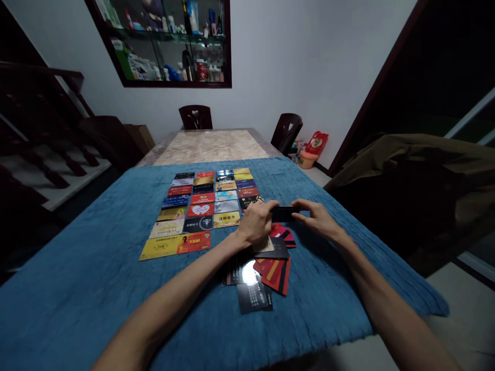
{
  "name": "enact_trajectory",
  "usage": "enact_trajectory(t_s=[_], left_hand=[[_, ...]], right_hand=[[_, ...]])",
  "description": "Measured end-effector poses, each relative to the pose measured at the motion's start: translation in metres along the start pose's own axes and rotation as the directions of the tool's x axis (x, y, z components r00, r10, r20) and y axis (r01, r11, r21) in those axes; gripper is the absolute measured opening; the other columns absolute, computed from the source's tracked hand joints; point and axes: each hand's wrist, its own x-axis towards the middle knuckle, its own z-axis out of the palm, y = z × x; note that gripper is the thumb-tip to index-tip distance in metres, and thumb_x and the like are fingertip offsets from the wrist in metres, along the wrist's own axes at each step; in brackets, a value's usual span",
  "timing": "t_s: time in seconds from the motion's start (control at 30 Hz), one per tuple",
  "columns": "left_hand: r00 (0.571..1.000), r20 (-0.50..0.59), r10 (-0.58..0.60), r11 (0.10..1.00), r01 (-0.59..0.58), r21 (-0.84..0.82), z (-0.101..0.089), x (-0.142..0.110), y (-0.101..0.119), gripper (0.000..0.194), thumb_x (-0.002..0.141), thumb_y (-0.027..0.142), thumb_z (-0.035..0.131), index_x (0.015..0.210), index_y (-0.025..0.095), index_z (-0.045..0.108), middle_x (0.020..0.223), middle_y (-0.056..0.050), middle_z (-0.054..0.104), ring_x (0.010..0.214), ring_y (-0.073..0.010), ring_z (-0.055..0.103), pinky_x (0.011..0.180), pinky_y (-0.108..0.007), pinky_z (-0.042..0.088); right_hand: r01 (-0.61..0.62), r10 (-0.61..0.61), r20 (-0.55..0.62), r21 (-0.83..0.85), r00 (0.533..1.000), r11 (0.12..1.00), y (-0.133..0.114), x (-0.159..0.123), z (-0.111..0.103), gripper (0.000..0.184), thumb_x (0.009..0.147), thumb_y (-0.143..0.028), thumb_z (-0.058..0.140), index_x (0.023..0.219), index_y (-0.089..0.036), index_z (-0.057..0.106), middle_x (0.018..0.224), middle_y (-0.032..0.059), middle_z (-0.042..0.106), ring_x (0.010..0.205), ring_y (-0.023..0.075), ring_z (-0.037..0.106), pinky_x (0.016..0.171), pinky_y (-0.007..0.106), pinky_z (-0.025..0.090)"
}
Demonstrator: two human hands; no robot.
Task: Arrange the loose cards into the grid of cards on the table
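Observation:
A dark card (283, 214) is held up between my two hands, just above the blue cloth. My left hand (257, 222) pinches its left end, and the fingers of my right hand (315, 218) are closed on its right end. To the left, several plastic cards lie face up in neat columns, among them a gold card (227, 219) and an orange YSM card (194, 241). Beneath and below my left hand is a loose pile of overlapping cards, with a red striped card (277, 275) and a black card (252, 297); my left hand hides part of it.
A blue cloth (96, 268) covers the near part of the marble-topped table (209, 146). Dark wooden chairs (195, 117) stand around it. Brown fabric (410, 154) hangs at the right. A glass-shelved cabinet (170, 38) is set in the wall.

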Motion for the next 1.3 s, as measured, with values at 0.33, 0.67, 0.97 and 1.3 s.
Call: enact_trajectory(t_s=[0.33, 0.67, 0.97, 1.3], left_hand=[[0.997, -0.043, -0.059, 0.998, 0.059, -0.013, -0.002, 0.001, -0.005, 0.033, 0.085, 0.005, 0.048, 0.113, 0.019, 0.060, 0.094, -0.005, 0.068, 0.087, -0.0209, 0.061, 0.082, -0.033, 0.049], [0.993, -0.094, -0.074, 0.997, 0.070, -0.036, -0.003, 0.001, -0.008, 0.035, 0.084, 0.004, 0.048, 0.114, 0.019, 0.060, 0.094, -0.006, 0.068, 0.087, -0.0212, 0.061, 0.082, -0.034, 0.050], [0.987, -0.125, -0.105, 0.989, 0.091, -0.112, -0.004, 0.004, -0.013, 0.033, 0.084, 0.005, 0.046, 0.111, 0.019, 0.058, 0.092, -0.005, 0.067, 0.086, -0.0203, 0.062, 0.082, -0.033, 0.050], [0.998, -0.063, -0.023, 1.000, 0.023, -0.009, -0.018, 0.005, -0.015, 0.041, 0.081, 0.009, 0.054, 0.122, 0.015, 0.052, 0.115, -0.012, 0.064, 0.109, -0.0259, 0.059, 0.096, -0.042, 0.048]], right_hand=[[0.225, -0.240, -0.036, -0.240, 0.970, 0.944, 0.005, -0.003, 0.012, 0.040, 0.080, -0.026, 0.060, 0.120, -0.022, 0.056, 0.105, 0.0108, 0.066, 0.096, 0.0272, 0.063, 0.086, 0.043, 0.051], [0.278, -0.311, -0.046, -0.336, 0.949, 0.900, 0.009, -0.004, 0.018, 0.046, 0.083, -0.030, 0.060, 0.127, -0.021, 0.049, 0.114, 0.0147, 0.062, 0.101, 0.0303, 0.061, 0.088, 0.047, 0.050], [0.289, -0.361, -0.082, -0.447, 0.929, 0.847, 0.000, -0.005, 0.018, 0.044, 0.084, -0.024, 0.058, 0.127, -0.021, 0.051, 0.111, 0.0137, 0.058, 0.102, 0.0307, 0.056, 0.086, 0.046, 0.050], [0.268, -0.423, -0.184, -0.542, 0.887, 0.796, -0.017, -0.008, 0.021, 0.045, 0.088, -0.031, 0.060, 0.132, -0.022, 0.056, 0.116, 0.0137, 0.052, 0.108, 0.0328, 0.048, 0.095, 0.049, 0.045]])
